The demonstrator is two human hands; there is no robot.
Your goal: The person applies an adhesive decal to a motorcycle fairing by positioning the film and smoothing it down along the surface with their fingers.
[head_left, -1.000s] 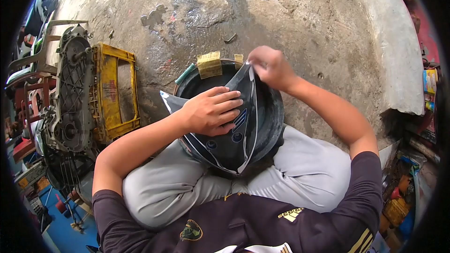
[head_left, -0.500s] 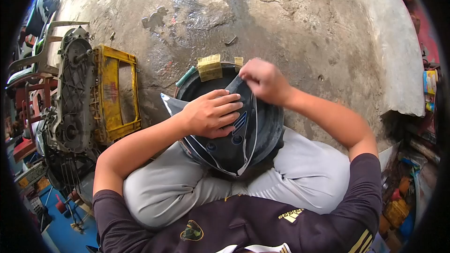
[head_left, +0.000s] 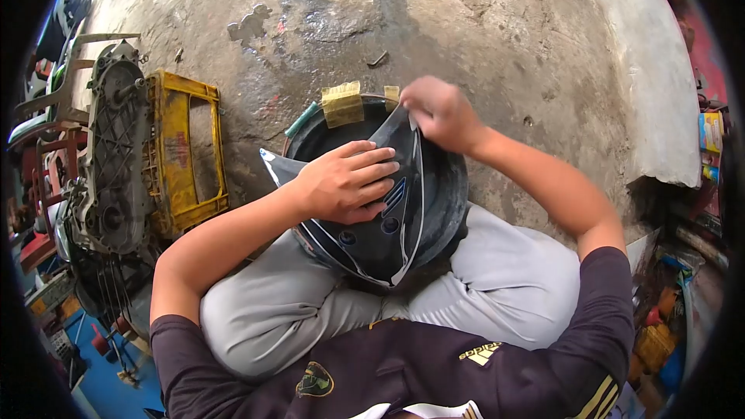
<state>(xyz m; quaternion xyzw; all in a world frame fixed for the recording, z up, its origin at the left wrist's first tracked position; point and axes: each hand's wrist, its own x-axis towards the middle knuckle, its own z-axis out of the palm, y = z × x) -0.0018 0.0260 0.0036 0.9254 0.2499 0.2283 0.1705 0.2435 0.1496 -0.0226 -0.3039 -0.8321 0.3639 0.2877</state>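
Observation:
A dark, pointed motorcycle body panel (head_left: 365, 244) with white edges and blue markings lies across a round black basin (head_left: 454, 202) on my lap. My left hand (head_left: 347, 182) rests on the panel's middle, its fingers stretched out flat over the surface. At the panel's upper right tip is my right hand (head_left: 442, 112), slightly blurred, with its fingers curled in closely. What they hold there, if anything, is hidden. On the basin's far rim hang a yellowish sheet (head_left: 342, 104) and a smaller yellowish piece (head_left: 391, 94). A teal rolled strip (head_left: 302, 119) lies along the rim's left side.
On my left stand a yellow crate (head_left: 186, 151) and a metal engine casing (head_left: 118, 147). Wet patches and a small dark scrap (head_left: 378, 59) mark the concrete floor (head_left: 512, 46). A raised concrete ledge (head_left: 660, 77) runs along the right, with assorted clutter below.
My right hand has shifted slightly up at the panel's tip. My left hand remains flat on the panel. The whole view has moved a little.

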